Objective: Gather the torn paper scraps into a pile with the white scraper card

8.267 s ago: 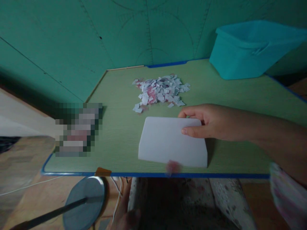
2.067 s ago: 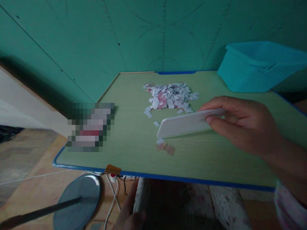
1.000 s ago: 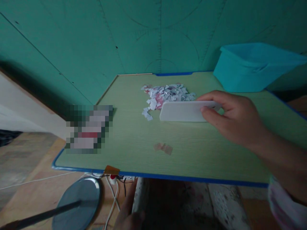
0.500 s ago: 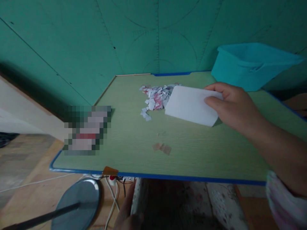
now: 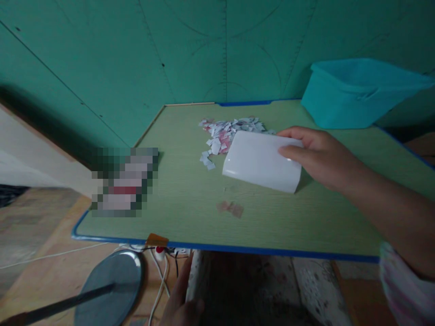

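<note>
My right hand grips a glossy white sheet, thumb on top and fingers behind. Slightly bent, the stiff-looking sheet is tilted over the table, in front of a heap of small white and pinkish paper scraps, hiding part of it. At the bottom, my left hand is partly cut off and dim. Its fingers lie along the left edge of a flower-patterned thing with a dark middle below the table's front edge; the thumb is on the near side.
The pale green table has blue edging and a brownish patch. A turquoise bin stands at the back right. A blurred-out object lies at left. On the floor are a round grey base with a pole and white cables.
My right hand has drawn the white sheet left and nearer to me, uncovering more scraps behind it. My left hand stays about where it was.
</note>
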Available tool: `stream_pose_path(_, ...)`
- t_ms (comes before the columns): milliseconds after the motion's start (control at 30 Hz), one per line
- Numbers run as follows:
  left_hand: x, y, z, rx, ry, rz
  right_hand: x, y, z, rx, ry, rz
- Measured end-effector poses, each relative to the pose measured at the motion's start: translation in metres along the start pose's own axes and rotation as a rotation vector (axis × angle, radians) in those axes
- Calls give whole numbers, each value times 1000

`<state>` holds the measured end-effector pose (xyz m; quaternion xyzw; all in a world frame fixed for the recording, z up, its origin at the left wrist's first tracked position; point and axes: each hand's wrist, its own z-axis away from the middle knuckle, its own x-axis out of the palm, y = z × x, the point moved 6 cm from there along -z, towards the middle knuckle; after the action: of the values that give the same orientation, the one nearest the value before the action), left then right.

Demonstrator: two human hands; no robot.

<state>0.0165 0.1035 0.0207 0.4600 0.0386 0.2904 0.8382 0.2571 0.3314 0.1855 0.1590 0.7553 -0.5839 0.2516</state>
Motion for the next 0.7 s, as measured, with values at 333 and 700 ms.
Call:
stream_pose_path(333,16,-3,9,-142,-131,182,9,-36,24,-404,-23,81)
stream_pose_path(700,-6,-30,-4,-260,-101,187,35,-53,41,-625,-305,163)
